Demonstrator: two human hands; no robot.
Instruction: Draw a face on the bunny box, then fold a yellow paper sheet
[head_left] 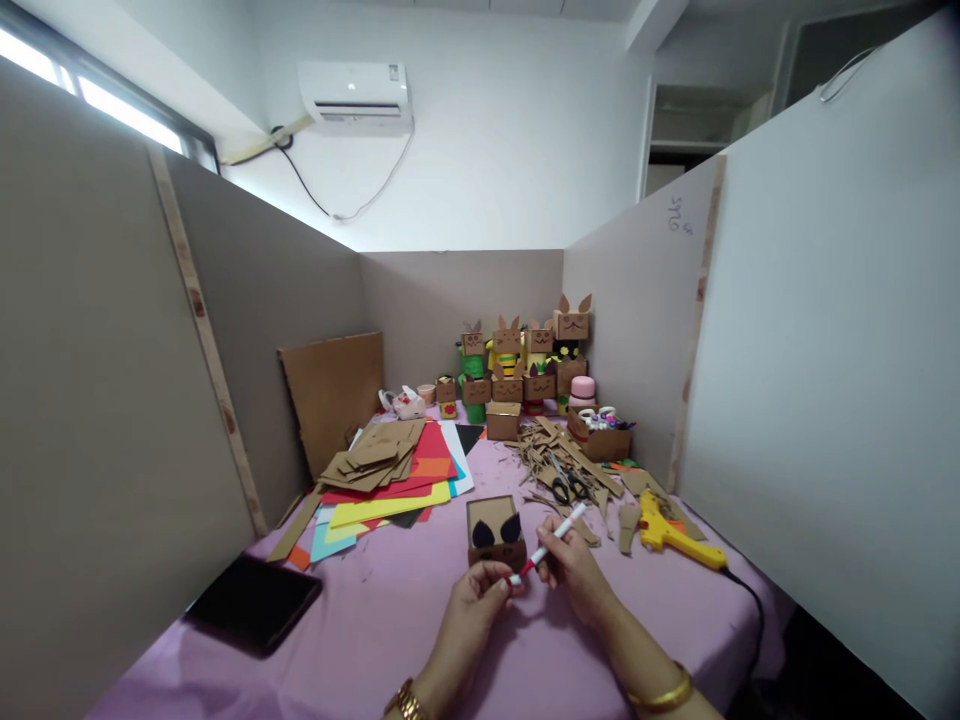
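Observation:
My right hand (574,568) grips a white marker (559,534) with a red tip end, slanting down to the left. Between the closed fingertips of my left hand (480,600) is a small white piece (514,580) with red at its edge; I cannot tell whether it is a cap or paper. The marker's red end is at this piece, and whether they touch is unclear. Just beyond both hands stands a cardboard box (480,515) with two dark pointed ears (484,534). Its lower front is partly hidden by my left hand.
To the left lie coloured paper sheets (390,510) under cardboard pieces (375,455), and a black tablet (255,605). On the right are cardboard scraps (547,450), scissors (570,487) and a corded yellow glue gun (675,540). Several cardboard animal figures (508,340) stand at the back.

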